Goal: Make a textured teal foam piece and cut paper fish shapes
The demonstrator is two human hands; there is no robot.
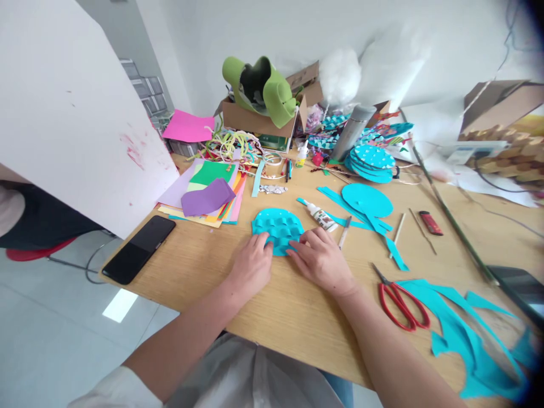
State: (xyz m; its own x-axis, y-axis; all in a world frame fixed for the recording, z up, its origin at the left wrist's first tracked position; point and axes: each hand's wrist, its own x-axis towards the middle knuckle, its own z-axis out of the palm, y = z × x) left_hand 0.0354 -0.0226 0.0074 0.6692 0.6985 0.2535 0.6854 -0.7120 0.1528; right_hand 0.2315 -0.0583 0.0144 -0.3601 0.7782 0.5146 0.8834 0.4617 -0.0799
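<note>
A rounded blue foam piece [277,224] with raised wavy strips lies flat on the wooden table [204,263]. My left hand [255,260] presses its fingertips on the piece's lower left edge, fingers together. At the lower right edge, my right hand [321,258] has its fingers curled, the fingertips touching the foam. A white glue bottle [322,217] lies just behind my right hand, beside a pen [345,232]. Farther right are a blue disc [368,200] and blue strips [340,204]. Red-handled scissors [402,306] rest right of my right forearm, near blue scraps [463,334].
A black phone [139,249] lies at the left edge. Coloured sheets [208,195] are stacked behind it. Along the back stand a cardboard box [250,119], a grey bottle [354,131] and stacked blue discs [372,163]. A long stem [450,218] and red lighter [430,222] lie right.
</note>
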